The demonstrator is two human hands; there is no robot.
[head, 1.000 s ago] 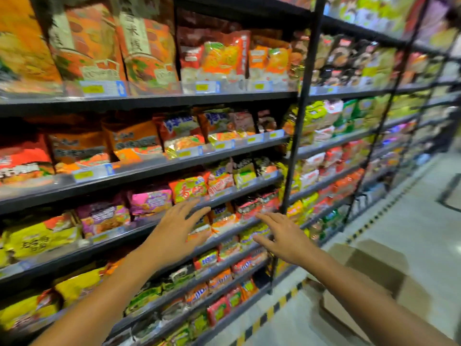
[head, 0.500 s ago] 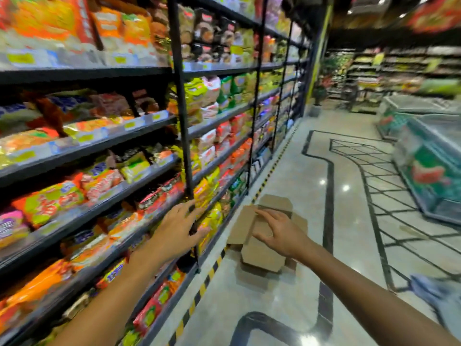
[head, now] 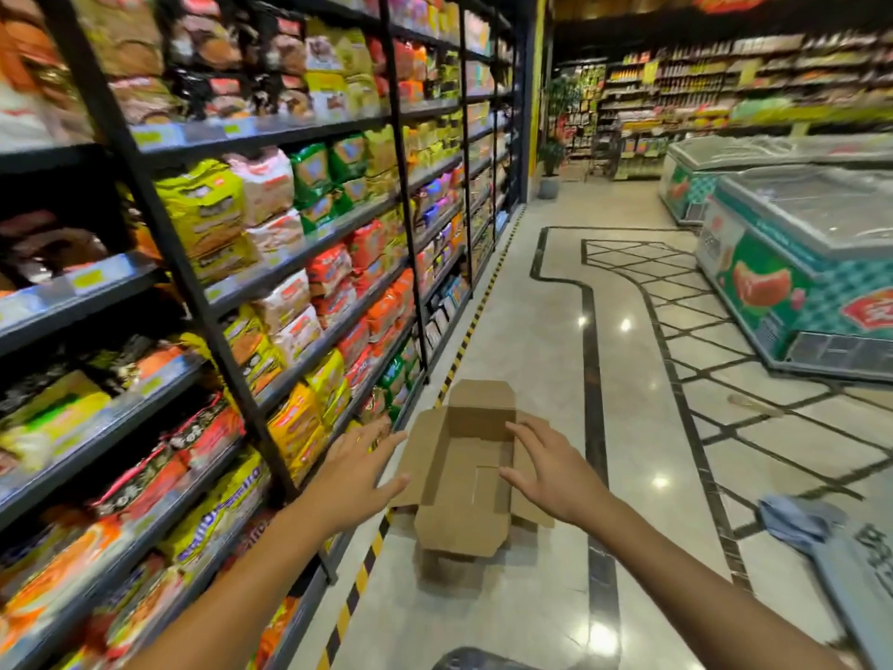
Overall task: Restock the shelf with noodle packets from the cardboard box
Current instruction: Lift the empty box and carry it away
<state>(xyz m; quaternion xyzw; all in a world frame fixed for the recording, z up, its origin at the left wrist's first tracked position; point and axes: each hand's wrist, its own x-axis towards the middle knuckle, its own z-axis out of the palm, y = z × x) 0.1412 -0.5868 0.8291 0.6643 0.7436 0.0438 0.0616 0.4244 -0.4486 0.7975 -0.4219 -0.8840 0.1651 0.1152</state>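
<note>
both hands reach forward with nothing in them, the left hand (head: 355, 469) and the right hand (head: 548, 469) each with fingers spread and loosely straight, one either side of the cardboard box (head: 464, 469) on the pale tiled floor (head: 541, 360). the box sits just beside the foot of the shelf (head: 309, 253), by the yellow-and-black hazard strip (head: 355, 580), probably so each packet has only a short trip to the racks. its flaps are folded outward and the inside shows only bare brown card; no noodle packets are visible in it, so it looks emptied or close to it. noodle packets (head: 203, 210) stand tightly along the shelf tiers, faces to the aisle so shoppers can read them. the hands' spacing matches the box's width, which suggests they are lining up to take its sides, whether to check inside or lift it away. neither hand clearly touches the card. glass-topped chest freezers (head: 797, 263) line the far side of the aisle, well apart from the box.
</note>
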